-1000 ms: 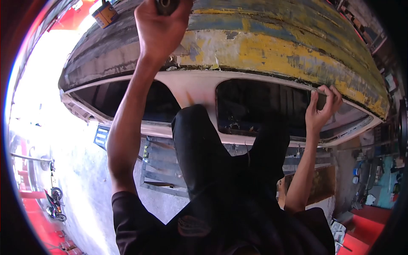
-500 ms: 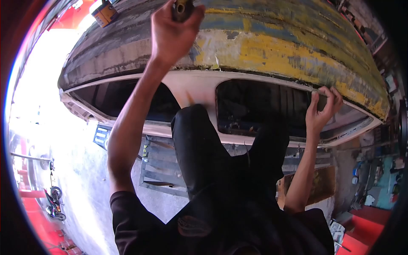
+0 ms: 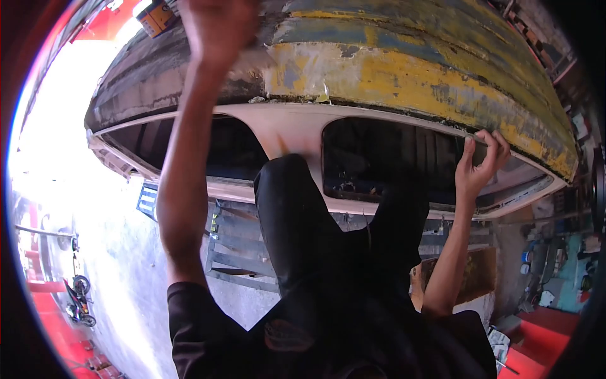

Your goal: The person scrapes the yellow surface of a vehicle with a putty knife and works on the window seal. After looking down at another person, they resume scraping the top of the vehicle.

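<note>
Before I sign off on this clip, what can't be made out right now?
All in the head view:
Left hand: cut off by the top edge and blurred by motion; anything gripped is unseen.
Vehicle roof: partly hidden behind the left hand.
Window: interior too dark to make out.
Orange can: label too small to read.

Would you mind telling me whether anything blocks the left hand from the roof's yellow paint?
Nothing visible blocks the left hand from the yellow paint; the container is on the hand's other side.

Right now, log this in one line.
Left hand: blurred, over patchy roof | grip: unclear | right hand: curled at roof's edge
</note>
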The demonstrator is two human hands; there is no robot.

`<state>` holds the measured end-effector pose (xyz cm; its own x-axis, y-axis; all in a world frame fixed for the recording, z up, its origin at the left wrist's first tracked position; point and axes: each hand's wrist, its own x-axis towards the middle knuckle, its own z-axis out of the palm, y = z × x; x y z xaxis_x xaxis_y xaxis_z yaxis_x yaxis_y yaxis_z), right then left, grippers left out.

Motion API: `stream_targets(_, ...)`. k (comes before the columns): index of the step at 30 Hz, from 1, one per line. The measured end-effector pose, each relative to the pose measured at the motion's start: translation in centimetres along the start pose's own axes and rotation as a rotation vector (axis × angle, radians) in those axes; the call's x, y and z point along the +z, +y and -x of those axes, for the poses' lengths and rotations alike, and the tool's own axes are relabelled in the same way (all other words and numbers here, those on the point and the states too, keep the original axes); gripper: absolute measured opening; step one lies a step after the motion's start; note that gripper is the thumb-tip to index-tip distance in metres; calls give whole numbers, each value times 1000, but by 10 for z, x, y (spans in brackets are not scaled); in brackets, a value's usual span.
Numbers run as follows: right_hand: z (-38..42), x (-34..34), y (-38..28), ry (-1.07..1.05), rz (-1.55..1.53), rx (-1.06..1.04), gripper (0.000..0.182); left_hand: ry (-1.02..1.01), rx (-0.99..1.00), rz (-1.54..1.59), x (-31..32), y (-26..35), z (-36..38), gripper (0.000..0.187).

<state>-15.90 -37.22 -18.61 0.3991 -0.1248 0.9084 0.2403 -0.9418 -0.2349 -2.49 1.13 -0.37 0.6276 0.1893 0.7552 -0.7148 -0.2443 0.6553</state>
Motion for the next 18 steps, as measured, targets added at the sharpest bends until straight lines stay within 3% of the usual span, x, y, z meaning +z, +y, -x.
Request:
stream_targets(2, -2, 1, 1, 8, 4, -5, 19, -113, -104, -107, 13, -5, 21, 31)
stream_targets(3, -3, 1, 2, 9, 7, -15, 19, -78, 182, -141, 11, -18, 14, 32)
stream_targets(6, 0, -1, 0, 3, -1, -11, 19, 85, -109, 104, -1, 11, -8, 35)
stream_targets(7, -2, -1, -2, 11, -9, -8, 20, 54, -159, 46, 0, 17, -1, 35)
stream_targets(10, 0, 1, 4, 2, 21, -15, 20, -117, 132, -59, 13, -37, 21, 31)
stream_targets(11, -3, 1, 3, 5, 14, -22, 20, -131, 432, -139, 7, -52, 10, 32)
stream_targets(14, 0, -2, 2, -16, 0, -21, 20, 92, -105, 109, 4, 15, 13, 37)
stream_targets(15, 0, -1, 1, -13, 0, -15, 20, 110, -127, 93, 2, 4, 12, 37)
stream_targets(18, -3, 0, 2, 4, 16, -20, 20, -64, 191, -154, 9, -7, 24, 31)
